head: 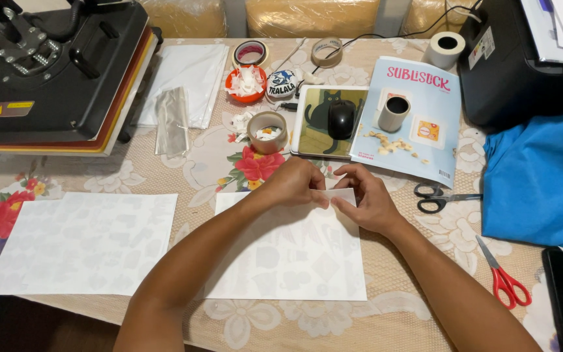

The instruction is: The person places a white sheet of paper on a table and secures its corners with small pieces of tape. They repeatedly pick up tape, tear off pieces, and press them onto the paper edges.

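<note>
both hands, left hand (296,183) and right hand (365,197), are pinching the 12 o'clock edge of a white sheet (291,254) lying on the desk (418,306); black scissors (439,197) lying at 3 o'clock.

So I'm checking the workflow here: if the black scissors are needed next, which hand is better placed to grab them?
The right hand, probably. The black scissors lie just to its right, while the left hand would have to cross over it. Both hands now pinch the top edge of the white sheet.
</note>
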